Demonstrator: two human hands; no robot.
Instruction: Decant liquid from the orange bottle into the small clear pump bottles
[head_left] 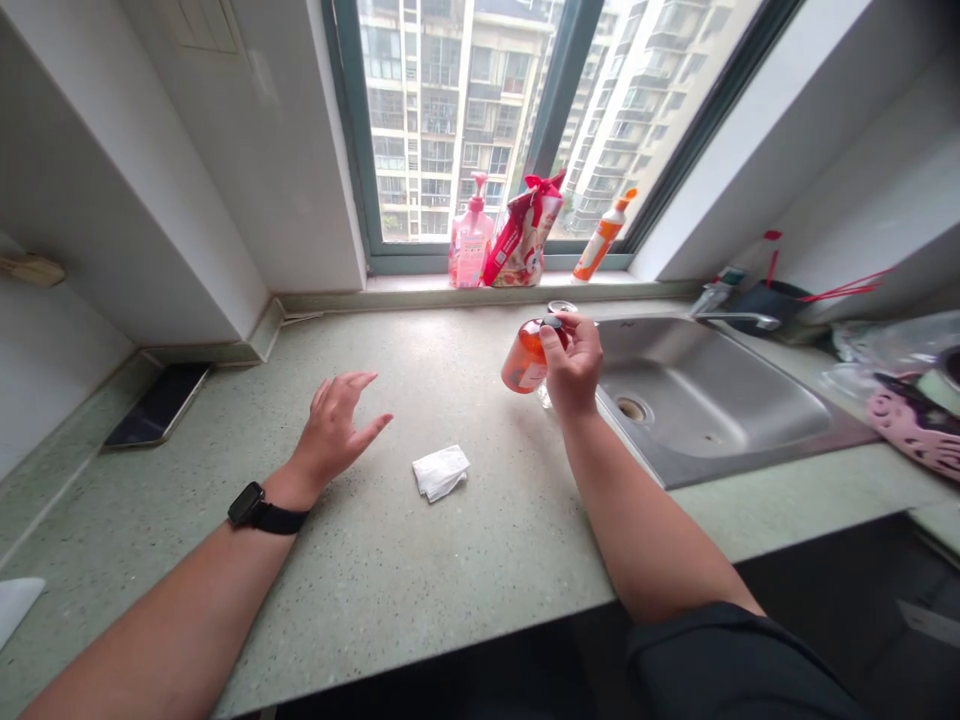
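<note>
My right hand grips an orange bottle by its dark cap, holding it tilted near the sink's left edge. The bottle carries a pale label on its lower side. On the left, my left hand hovers over or rests at the countertop with fingers spread and nothing in them; a black watch is on that wrist. Between the two hands a folded white tissue lies on the speckled green countertop. Something small and clear, partly hidden, shows just behind the bottle's lower end.
A steel sink with a faucet is at right. A phone lies at far left. On the windowsill stand a pink pump bottle, a red bag and an orange-white bottle. A pink basket sits at far right.
</note>
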